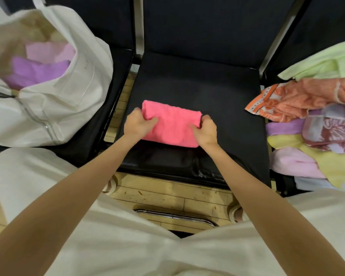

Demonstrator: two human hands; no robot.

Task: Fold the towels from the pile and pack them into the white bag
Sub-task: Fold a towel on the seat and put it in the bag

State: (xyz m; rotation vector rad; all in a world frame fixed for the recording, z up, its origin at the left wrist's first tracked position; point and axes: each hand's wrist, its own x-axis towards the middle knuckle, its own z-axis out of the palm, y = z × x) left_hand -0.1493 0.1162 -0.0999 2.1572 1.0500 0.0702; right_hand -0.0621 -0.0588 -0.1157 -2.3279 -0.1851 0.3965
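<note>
pink towel [172, 124] folded to a compact rectangle, lying flat on the middle black seat [207, 92], toward its front edge. long axis roughly left-right, tilted slightly, right end a bit nearer the body. left hand [136, 123] gripping the left short end, thumb on top, fingers curled round the edge. right hand [206, 128] gripping the right short end the same way, fingers wrapped under. both hands touching the towel, one per end, neither nearer than the other.

white bag [48, 92] on the seat to the left, mouth open and facing up, purple and light pink towels already inside. pile of unfolded towels [317, 120] on the seat to the right, well apart from the bag: green, orange patterned, yellow, lilac.

key relation: bag lies left of the towel, beyond the left hand, gap of floor between the seats. likely next: lift with both ends held, carry left along the long axis, left end entering the bag first. fold looks done; many towels still to go. risk: fold sagging open in the middle once lifted.
</note>
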